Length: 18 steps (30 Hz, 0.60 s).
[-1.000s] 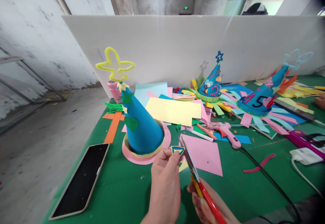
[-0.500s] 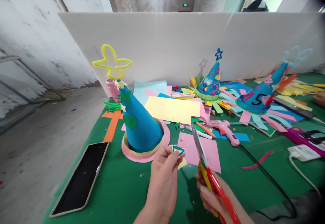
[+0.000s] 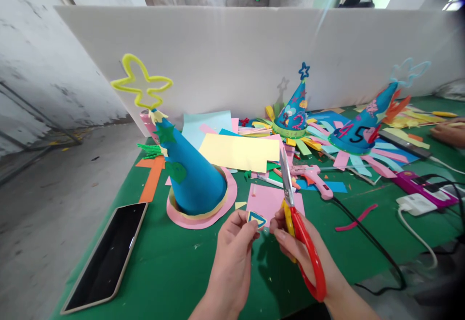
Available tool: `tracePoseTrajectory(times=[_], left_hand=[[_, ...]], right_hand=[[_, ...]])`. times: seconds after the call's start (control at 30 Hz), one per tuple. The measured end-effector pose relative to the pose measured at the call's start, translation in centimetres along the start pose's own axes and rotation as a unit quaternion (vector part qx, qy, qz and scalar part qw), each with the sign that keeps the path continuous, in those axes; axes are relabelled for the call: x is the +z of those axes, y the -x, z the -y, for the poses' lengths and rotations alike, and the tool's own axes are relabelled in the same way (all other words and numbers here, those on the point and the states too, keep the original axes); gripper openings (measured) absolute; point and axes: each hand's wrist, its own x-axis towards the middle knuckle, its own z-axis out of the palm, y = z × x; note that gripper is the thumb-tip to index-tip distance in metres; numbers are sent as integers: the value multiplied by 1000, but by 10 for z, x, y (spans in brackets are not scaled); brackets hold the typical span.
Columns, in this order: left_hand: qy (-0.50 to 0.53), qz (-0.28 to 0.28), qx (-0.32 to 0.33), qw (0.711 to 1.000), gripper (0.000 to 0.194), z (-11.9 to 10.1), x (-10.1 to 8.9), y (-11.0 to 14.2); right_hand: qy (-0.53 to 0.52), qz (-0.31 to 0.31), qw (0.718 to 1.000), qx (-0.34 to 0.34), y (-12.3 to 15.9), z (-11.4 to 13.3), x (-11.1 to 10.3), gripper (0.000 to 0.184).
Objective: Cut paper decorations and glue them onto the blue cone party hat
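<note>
My left hand (image 3: pixel 232 250) pinches a small blue triangle cut-out with a yellow border (image 3: pixel 256 219) at its fingertips. My right hand (image 3: pixel 301 252) grips red-handled scissors (image 3: pixel 296 218) with the blades closed and pointing up; its thumb and forefinger also touch the cut-out's right edge. Both hands hover over the green table (image 3: pixel 170 266) just in front of a pink paper sheet (image 3: pixel 269 201). A blue cone hat with a yellow pipe-cleaner star (image 3: pixel 189 175) stands to the left on a pink ring.
A dark phone (image 3: pixel 105 257) lies at the front left. A pink glue gun (image 3: pixel 312 175), yellow paper (image 3: pixel 240 151), two more decorated cone hats (image 3: pixel 294 114) (image 3: pixel 363 126) and several paper scraps lie behind. A power strip (image 3: pixel 417 204) and cables sit right. Another person's hand (image 3: pixel 448 133) is far right.
My right hand swung the scissors upright and came left until its fingers met the cut-out. The view shifted slightly, and my left hand kept its pinch.
</note>
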Motion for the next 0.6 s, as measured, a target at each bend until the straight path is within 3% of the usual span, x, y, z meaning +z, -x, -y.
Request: tracePoseTrajectory(times=[0.1, 0.23, 0.47, 0.6], left_hand=[[1, 2, -6, 1000, 11, 6, 1, 2], [0, -4, -12, 1000, 14, 9, 4, 5], [0, -22, -2, 1000, 18, 22, 1, 3], [-32, -20, 9, 999, 20, 33, -4, -1]], right_hand=[[-2, -9, 1000, 1, -2, 2, 5, 31], [-10, 29, 999, -16, -5, 2, 8, 26], [47, 42, 996, -61, -7, 4, 4, 20], [37, 70, 996, -33, -5, 11, 2, 23]])
